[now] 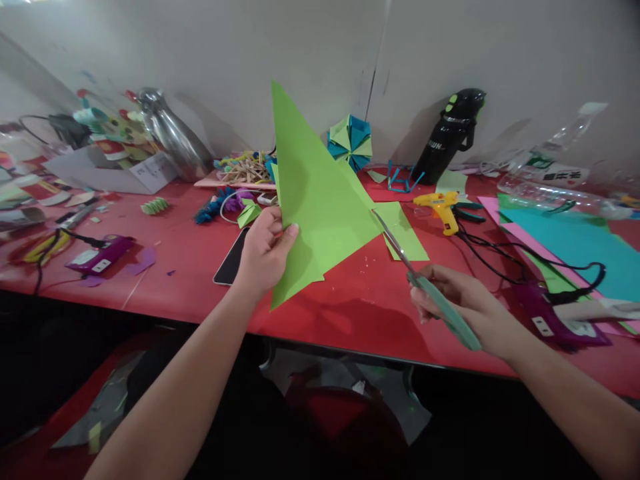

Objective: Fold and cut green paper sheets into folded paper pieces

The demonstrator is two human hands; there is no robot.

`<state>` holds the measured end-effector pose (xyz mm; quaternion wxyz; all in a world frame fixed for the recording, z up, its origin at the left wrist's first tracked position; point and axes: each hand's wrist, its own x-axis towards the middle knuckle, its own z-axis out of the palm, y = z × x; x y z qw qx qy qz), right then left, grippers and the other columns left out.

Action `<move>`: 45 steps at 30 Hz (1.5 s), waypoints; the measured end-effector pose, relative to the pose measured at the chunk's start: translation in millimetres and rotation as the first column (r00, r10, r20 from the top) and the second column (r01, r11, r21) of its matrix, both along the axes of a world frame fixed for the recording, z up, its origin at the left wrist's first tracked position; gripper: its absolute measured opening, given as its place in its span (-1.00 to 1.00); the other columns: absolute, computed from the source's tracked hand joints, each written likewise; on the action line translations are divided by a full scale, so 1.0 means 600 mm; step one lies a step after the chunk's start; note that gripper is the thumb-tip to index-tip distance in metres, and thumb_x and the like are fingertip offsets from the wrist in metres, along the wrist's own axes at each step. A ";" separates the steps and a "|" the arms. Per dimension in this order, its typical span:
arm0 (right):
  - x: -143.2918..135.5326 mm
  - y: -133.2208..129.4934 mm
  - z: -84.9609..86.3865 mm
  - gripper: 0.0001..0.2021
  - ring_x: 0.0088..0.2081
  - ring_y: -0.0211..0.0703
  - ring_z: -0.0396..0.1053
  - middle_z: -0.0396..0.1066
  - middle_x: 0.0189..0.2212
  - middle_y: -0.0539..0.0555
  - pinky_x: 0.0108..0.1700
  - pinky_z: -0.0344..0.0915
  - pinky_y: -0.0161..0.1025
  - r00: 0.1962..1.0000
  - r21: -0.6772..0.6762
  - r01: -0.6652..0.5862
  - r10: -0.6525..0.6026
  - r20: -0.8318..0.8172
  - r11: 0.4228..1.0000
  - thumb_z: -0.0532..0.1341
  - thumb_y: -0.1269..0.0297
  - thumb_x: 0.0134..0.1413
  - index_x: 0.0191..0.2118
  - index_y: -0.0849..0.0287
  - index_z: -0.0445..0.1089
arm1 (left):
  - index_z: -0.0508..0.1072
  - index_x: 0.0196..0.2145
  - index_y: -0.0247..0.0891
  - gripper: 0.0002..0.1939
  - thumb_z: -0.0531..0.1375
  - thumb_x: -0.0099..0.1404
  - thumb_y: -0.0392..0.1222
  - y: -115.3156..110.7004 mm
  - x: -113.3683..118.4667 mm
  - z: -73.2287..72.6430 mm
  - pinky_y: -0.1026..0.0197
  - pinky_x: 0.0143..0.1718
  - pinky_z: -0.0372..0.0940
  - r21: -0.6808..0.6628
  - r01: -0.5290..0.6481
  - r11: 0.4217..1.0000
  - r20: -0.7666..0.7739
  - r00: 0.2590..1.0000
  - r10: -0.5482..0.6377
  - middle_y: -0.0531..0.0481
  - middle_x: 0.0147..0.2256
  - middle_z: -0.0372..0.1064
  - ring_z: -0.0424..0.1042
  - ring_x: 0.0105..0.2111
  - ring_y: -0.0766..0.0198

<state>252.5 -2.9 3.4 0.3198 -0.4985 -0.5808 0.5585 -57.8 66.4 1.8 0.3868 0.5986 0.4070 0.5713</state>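
Note:
My left hand (266, 250) pinches the left edge of a folded sheet of green paper (323, 207), thumb in front and fingers behind. The paper is held up above the red table, one corner pointing up and another to the right. In my right hand (457, 303) are scissors (443, 307) with pale green handles. Their metal blades point up and left, with the tips by the paper's right corner; whether they touch it is hard to tell. Behind the blades a smaller green sheet (405, 233) lies on the table.
A yellow glue gun (441, 208) with a black cable lies right of centre. A black bottle (450, 137) and a blue-green paper ball (351, 142) stand at the back. A dark phone (230, 261) lies beside my left hand. Coloured sheets (580, 243) and a purple power strip (560, 317) are at right.

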 end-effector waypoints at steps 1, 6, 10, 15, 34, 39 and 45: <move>-0.001 -0.001 0.001 -0.74 -0.39 -0.22 0.34 0.32 -0.42 -0.03 -0.30 0.39 -0.24 1.000 -0.006 0.004 -0.004 -0.001 1.000 0.38 0.08 0.12 -0.26 0.10 0.36 | 0.36 -0.14 -0.15 -0.83 0.25 0.34 -0.17 0.000 0.000 0.000 0.12 -0.28 0.47 0.000 -0.003 1.000 -0.004 1.000 0.003 -0.02 -0.25 0.55 0.56 -0.27 0.14; -0.001 -0.001 0.000 -0.75 -0.39 -0.23 0.35 0.33 -0.44 -0.05 -0.29 0.37 -0.26 1.000 -0.026 0.000 0.000 -0.003 1.000 0.38 0.09 0.14 -0.25 0.09 0.35 | 0.36 -0.14 -0.16 -0.84 0.24 0.34 -0.18 -0.001 0.002 0.002 0.14 -0.28 0.46 -0.006 0.004 1.000 -0.011 1.000 -0.004 -0.03 -0.24 0.55 0.56 -0.27 0.15; 0.003 0.002 -0.005 -0.76 -0.39 -0.24 0.37 0.34 -0.42 -0.05 -0.28 0.36 -0.25 1.000 -0.025 -0.011 0.011 -0.012 1.000 0.36 0.08 0.16 -0.24 0.09 0.36 | 0.36 -0.13 -0.16 -0.84 0.24 0.35 -0.17 0.001 0.000 0.000 0.15 -0.31 0.45 0.007 0.005 1.000 -0.020 1.000 -0.005 -0.04 -0.23 0.54 0.56 -0.29 0.16; 0.001 0.001 -0.001 -0.73 -0.38 -0.21 0.36 0.34 -0.42 -0.03 -0.28 0.38 -0.25 1.000 -0.034 0.000 -0.001 -0.012 0.999 0.39 0.07 0.10 -0.26 0.10 0.38 | 0.37 -0.13 -0.16 -0.82 0.25 0.34 -0.17 0.001 -0.001 0.000 0.11 -0.28 0.47 0.005 0.003 1.000 -0.011 1.000 -0.003 -0.04 -0.22 0.55 0.57 -0.26 0.13; 0.006 0.003 -0.011 -0.74 -0.39 -0.20 0.39 0.35 -0.43 -0.04 -0.28 0.37 -0.22 0.999 -0.028 -0.032 0.032 0.001 0.999 0.34 0.05 0.17 -0.23 0.09 0.35 | 0.37 -0.14 -0.17 -0.83 0.25 0.33 -0.17 0.000 0.000 0.004 0.11 -0.28 0.48 0.004 0.025 1.000 -0.008 1.000 -0.025 -0.04 -0.23 0.56 0.58 -0.26 0.13; 0.004 0.003 -0.007 -0.74 -0.40 -0.22 0.38 0.33 -0.42 -0.04 -0.29 0.39 -0.23 0.999 -0.024 -0.026 0.026 0.024 0.999 0.33 0.03 0.17 -0.25 0.09 0.35 | 0.37 -0.13 -0.17 -0.83 0.24 0.35 -0.18 0.001 -0.002 0.003 0.14 -0.32 0.47 0.011 0.016 1.000 -0.020 1.000 -0.016 -0.04 -0.23 0.56 0.58 -0.27 0.14; 0.007 0.005 -0.010 -0.74 -0.41 -0.24 0.37 0.33 -0.44 -0.06 -0.31 0.41 -0.24 0.999 -0.025 -0.025 0.026 0.044 0.999 0.33 0.03 0.17 -0.25 0.09 0.35 | 0.37 -0.09 -0.17 -0.80 0.25 0.34 -0.16 0.003 -0.005 0.001 0.12 -0.28 0.49 0.007 0.028 1.000 -0.015 0.999 -0.028 -0.06 -0.18 0.57 0.58 -0.22 0.11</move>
